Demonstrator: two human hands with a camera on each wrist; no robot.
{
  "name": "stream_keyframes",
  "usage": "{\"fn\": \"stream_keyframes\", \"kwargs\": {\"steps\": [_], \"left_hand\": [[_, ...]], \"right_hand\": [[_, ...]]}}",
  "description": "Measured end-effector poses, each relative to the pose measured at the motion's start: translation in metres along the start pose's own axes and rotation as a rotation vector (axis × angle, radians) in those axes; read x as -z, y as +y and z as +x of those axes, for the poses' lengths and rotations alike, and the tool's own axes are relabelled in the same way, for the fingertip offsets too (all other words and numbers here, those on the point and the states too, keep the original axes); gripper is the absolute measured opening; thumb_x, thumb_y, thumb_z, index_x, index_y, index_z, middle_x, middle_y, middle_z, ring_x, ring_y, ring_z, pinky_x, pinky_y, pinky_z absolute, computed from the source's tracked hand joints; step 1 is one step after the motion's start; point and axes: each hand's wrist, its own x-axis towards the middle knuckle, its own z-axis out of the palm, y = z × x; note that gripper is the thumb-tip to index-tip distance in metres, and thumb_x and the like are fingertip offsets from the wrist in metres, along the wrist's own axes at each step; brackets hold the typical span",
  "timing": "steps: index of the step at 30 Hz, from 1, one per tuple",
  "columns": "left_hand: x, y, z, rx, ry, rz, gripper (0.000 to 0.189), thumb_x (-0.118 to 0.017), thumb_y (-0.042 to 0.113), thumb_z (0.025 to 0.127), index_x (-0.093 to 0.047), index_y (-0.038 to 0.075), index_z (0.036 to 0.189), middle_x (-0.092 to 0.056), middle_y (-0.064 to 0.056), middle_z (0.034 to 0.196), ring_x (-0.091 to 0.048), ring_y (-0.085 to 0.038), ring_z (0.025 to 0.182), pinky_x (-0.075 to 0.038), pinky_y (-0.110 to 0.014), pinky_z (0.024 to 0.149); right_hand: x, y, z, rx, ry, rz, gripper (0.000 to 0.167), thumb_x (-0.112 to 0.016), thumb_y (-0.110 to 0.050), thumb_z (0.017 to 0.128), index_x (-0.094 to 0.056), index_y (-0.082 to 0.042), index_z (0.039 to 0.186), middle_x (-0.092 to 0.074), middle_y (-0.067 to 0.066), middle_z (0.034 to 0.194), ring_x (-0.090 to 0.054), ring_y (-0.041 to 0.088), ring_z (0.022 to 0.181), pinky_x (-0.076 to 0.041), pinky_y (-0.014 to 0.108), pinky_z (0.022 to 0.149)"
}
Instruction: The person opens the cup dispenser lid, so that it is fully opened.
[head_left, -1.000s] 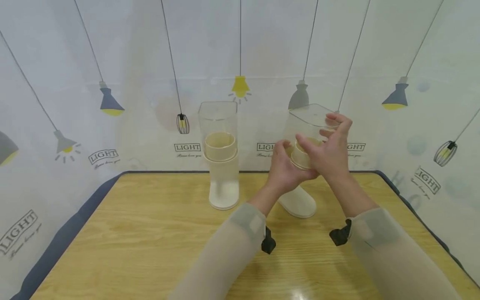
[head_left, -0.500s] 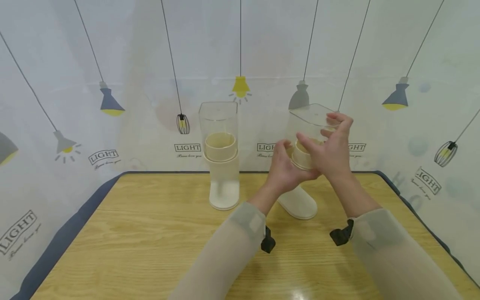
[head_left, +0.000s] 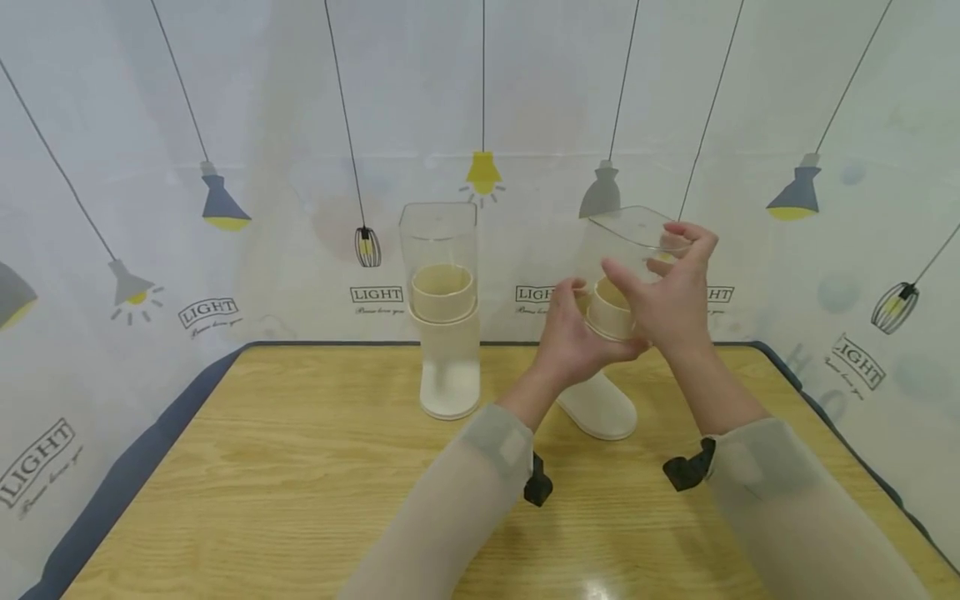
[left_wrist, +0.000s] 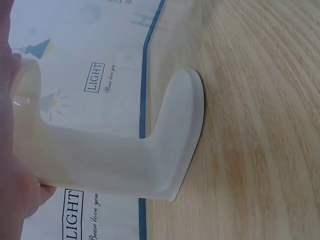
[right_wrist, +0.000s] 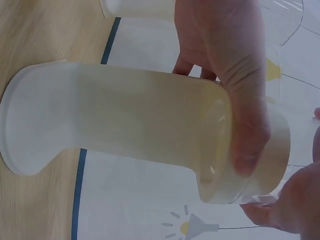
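Observation:
Two dispensers of the same kind stand near the back of the table, each a white foot-like stand with a cream ring and a clear, square-rimmed container on top. On the right dispenser, my left hand grips the collar above the stand, its thumb lying across the ring. My right hand holds the clear container of that dispenser from the right, with fingers bent near its upper rim. Part of the cream ring is hidden behind both hands. Untouched and upright to the left is the other dispenser.
The wooden table has a dark blue edging along its back. Behind it hangs a pale curtain printed with lamps and lettering. A black wrist mount sits at the left sleeve, another black mount at the right one.
My right hand has shifted slightly right, and the clear container's rim has moved right with it. The left hand and the left dispenser look almost unchanged.

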Motion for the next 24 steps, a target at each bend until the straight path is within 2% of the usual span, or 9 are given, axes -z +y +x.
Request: {"fn": "stream_keyframes", "kwargs": {"steps": [3, 9, 13, 17, 21, 24], "left_hand": [[0.0, 0.0, 0.0, -0.004, 0.002, 0.012, 0.117, -0.093, 0.059, 0.056, -0.029, 0.02, 0.146, -0.043, 0.002, 0.133, -0.052, -0.013, 0.105, -0.051, -0.03, 0.083], [0.001, -0.001, 0.0, -0.005, -0.011, 0.016, 0.118, -0.093, 0.059, 0.057, -0.027, 0.02, 0.147, -0.043, 0.001, 0.133, -0.053, -0.013, 0.105, -0.052, -0.03, 0.084], [0.0, 0.0, 0.0, -0.011, -0.009, 0.007, 0.118, -0.093, 0.06, 0.056, -0.028, 0.021, 0.147, -0.043, 0.002, 0.135, -0.052, -0.013, 0.108, -0.052, -0.03, 0.084], [0.001, 0.001, 0.0, -0.014, -0.019, -0.012, 0.119, -0.094, 0.059, 0.056, -0.028, 0.022, 0.148, -0.043, 0.002, 0.136, -0.051, -0.013, 0.11, -0.052, -0.03, 0.085], [0.003, 0.0, 0.001, -0.01, -0.031, -0.031, 0.119, -0.095, 0.058, 0.056, -0.028, 0.021, 0.148, -0.043, 0.001, 0.135, -0.052, -0.014, 0.109, -0.052, -0.031, 0.086], [0.003, 0.0, 0.0, -0.006, -0.04, -0.032, 0.119, -0.095, 0.057, 0.056, -0.028, 0.02, 0.147, -0.043, 0.0, 0.135, -0.052, -0.014, 0.109, -0.051, -0.031, 0.088]], "right_hand": [[0.0, -0.001, -0.001, -0.019, 0.0, 0.005, 0.089, -0.085, -0.046, 0.079, -0.024, -0.028, 0.141, -0.032, 0.008, 0.149, -0.052, 0.035, 0.127, -0.046, 0.055, 0.099], [0.0, 0.0, -0.004, 0.063, 0.007, -0.055, 0.09, -0.086, -0.044, 0.078, -0.026, -0.022, 0.141, -0.036, 0.006, 0.147, -0.054, 0.035, 0.124, -0.046, 0.052, 0.1], [0.004, -0.002, -0.001, 0.004, -0.002, -0.034, 0.09, -0.084, -0.048, 0.078, -0.024, -0.026, 0.142, -0.035, 0.009, 0.148, -0.054, 0.035, 0.125, -0.047, 0.053, 0.1], [0.012, -0.007, -0.001, -0.068, -0.074, -0.048, 0.092, -0.083, -0.049, 0.08, -0.02, -0.028, 0.143, -0.029, 0.01, 0.153, -0.048, 0.037, 0.132, -0.044, 0.056, 0.102], [0.021, -0.013, -0.002, -0.028, -0.187, -0.12, 0.094, -0.082, -0.041, 0.082, -0.017, -0.025, 0.149, -0.027, 0.015, 0.156, -0.042, 0.043, 0.136, -0.04, 0.063, 0.104], [0.028, -0.015, -0.002, 0.012, -0.233, -0.162, 0.095, -0.083, -0.04, 0.083, -0.018, -0.025, 0.151, -0.028, 0.018, 0.156, -0.043, 0.047, 0.134, -0.041, 0.066, 0.101]]}}
